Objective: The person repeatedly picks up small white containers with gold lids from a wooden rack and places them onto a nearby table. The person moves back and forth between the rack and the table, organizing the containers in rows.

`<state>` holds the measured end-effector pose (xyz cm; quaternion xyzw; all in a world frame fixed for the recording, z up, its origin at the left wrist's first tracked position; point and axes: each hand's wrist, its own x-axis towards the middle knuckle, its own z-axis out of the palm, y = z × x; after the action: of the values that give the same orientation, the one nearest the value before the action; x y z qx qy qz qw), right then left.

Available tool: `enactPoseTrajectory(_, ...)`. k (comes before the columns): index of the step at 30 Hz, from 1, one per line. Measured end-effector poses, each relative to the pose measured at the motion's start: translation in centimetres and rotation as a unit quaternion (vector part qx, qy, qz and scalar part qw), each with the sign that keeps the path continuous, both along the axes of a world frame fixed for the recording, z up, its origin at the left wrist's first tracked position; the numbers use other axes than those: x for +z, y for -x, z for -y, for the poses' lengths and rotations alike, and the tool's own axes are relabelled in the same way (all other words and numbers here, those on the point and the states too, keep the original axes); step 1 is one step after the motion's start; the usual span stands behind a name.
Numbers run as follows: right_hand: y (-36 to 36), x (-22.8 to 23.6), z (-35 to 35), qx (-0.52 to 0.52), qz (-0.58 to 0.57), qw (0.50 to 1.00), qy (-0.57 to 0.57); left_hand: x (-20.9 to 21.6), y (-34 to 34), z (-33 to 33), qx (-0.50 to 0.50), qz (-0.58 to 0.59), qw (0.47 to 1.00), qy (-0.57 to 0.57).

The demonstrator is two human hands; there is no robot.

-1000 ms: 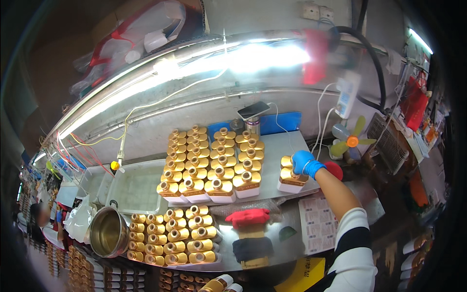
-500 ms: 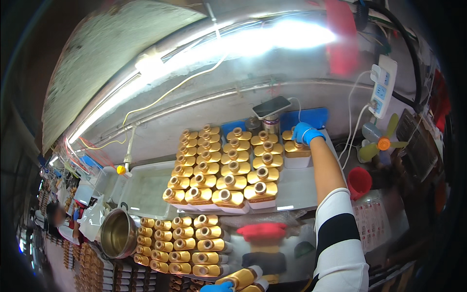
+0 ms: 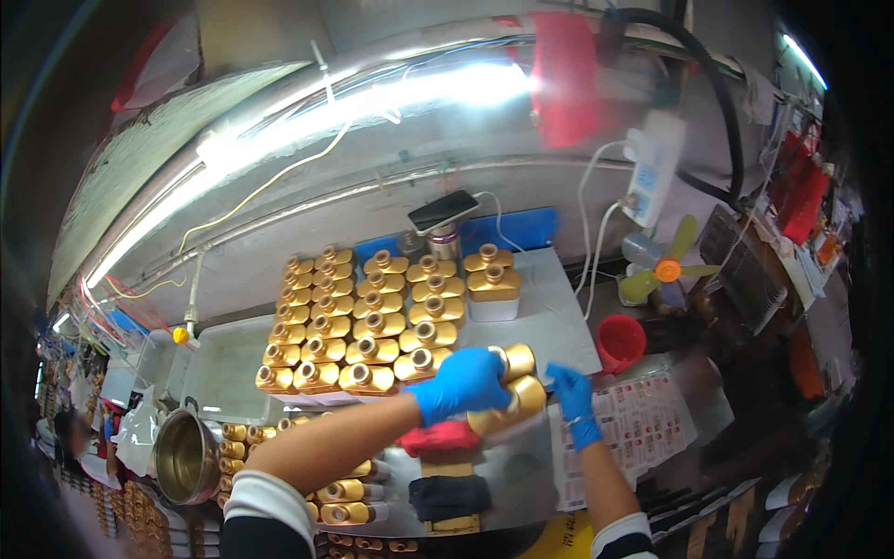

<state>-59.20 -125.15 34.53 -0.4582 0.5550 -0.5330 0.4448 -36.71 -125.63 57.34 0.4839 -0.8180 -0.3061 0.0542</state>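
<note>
My left hand (image 3: 463, 384), in a blue glove, is closed on two gold-shouldered bottles (image 3: 521, 399), tilted on their sides above the grey table. Its fingers are partly hidden behind the bottles. Just right of them is my right hand (image 3: 573, 399), also gloved in blue, with its fingers apart and nothing seen in them. Beyond my hands, rows of upright gold bottles with open necks (image 3: 379, 324) stand close together. A short row of gold and white bottles (image 3: 494, 284) stands at their right end.
A sheet of printed labels (image 3: 624, 424) lies right of my hands, near a red cup (image 3: 621, 342) and a small fan (image 3: 666, 270). A phone (image 3: 442, 211) rests on a can at the back. A metal pot (image 3: 184, 456) stands left; a dark cloth (image 3: 449, 497) lies in front.
My right hand has left the bottles at the back right and come nearer. My left hand has risen from the lower edge with the two bottles. The view has shifted right.
</note>
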Motion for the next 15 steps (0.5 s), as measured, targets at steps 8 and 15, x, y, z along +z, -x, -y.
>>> enactPoseTrajectory(8, -1.5, -2.3, -12.2, 0.08, 0.015, 0.991, -0.107, -9.4, 1.9, 14.2, -0.137, 0.188, 0.96, 0.158)
enactPoseTrajectory(15, -5.4, -5.4, -4.1, 0.174, -0.067, 0.979, 0.083, -7.3, 0.4, 16.9, -0.054, 0.236, 0.961, 0.135)
